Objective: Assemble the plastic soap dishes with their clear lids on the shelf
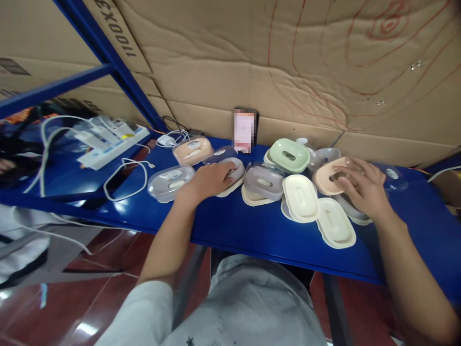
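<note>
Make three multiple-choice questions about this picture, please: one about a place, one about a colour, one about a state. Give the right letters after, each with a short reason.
1. Where does the left hand rest?
A. On a clear-lidded soap box on the blue shelf
B. On the white power strip
C. On the cardboard wall

2. What colour is the dish lying highest on the pile, left of the right hand?
A. Red
B. Pale green
C. Black

3. How are the two cream trays nearest the shelf's front edge?
A. Covered by clear lids
B. Standing on edge
C. Lying flat, uncovered, overlapping

Answers:
1 A: the fingers lie on the clear-lidded soap box on the blue shelf; the power strip lies far to the left.
2 B: it is plainly pale green.
3 C: both lie flat with no lid, one partly over the other.
</note>
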Available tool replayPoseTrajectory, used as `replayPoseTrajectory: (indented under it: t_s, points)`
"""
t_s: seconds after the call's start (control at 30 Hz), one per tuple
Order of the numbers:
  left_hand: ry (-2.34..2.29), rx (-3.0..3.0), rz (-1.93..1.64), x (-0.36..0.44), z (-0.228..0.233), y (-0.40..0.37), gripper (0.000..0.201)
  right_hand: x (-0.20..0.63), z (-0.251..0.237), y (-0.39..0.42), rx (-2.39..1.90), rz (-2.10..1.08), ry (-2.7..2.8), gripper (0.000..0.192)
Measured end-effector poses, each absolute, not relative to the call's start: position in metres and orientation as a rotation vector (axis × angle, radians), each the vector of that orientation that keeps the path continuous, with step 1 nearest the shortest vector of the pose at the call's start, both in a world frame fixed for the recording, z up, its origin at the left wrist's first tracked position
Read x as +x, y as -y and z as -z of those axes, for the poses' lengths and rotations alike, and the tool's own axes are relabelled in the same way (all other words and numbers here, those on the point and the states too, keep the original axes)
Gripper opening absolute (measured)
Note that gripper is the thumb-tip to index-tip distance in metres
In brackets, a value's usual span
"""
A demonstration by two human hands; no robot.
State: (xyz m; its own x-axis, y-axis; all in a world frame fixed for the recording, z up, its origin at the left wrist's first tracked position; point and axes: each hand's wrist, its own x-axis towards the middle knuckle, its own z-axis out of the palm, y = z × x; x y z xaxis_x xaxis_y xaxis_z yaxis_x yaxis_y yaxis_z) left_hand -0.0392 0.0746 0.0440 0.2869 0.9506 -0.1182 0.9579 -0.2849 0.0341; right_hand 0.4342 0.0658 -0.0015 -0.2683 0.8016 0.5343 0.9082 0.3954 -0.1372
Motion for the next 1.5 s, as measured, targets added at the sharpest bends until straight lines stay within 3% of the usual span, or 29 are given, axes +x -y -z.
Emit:
replayPoseTrajectory:
  t_s: [0.1,0.27,0.33,0.5,0.7,0.97,1.23,1.5]
  points:
    - [-1.883,2.394,-0.007,-0.043,-0.046,-0.07,0.045,0.436,0.003,-0.066,-1.465,0.251,2.124,0.038]
    - [-1.83,2.441,-0.615,-0.061,-0.037,-0.041,0.045,0.437,0.004,-0.066,-1.378,0.272,2.15,0.038]
    - [-1.825,2.46,-0.702,-0.087,-0.03,-0.027,0.043,0.438,0.004,-0.066,-1.329,0.276,2.168,0.038]
    - [-2.154,2.196,-0.573,-0.165,-0.006,-0.002,0.072,0.436,0.007,-0.065,-1.309,0.267,2.168,0.037]
    - [-2.206,1.996,-0.822,-0.174,0.01,0.027,0.058,0.434,0.009,-0.066,-1.337,0.306,2.128,0.037]
    - [-2.315,1.937,-0.975,-0.14,0.015,0.04,0.056,0.431,0.012,-0.068,-1.333,0.366,2.093,0.037]
    - [-2.278,2.333,-0.577,-0.094,0.023,0.075,0.038,0.431,0.011,-0.068,-1.336,0.319,2.115,0.04]
    - [-2.29,2.256,-0.74,-0.081,0.02,0.074,0.037,0.429,0.007,-0.065,-1.248,0.282,2.141,0.04]
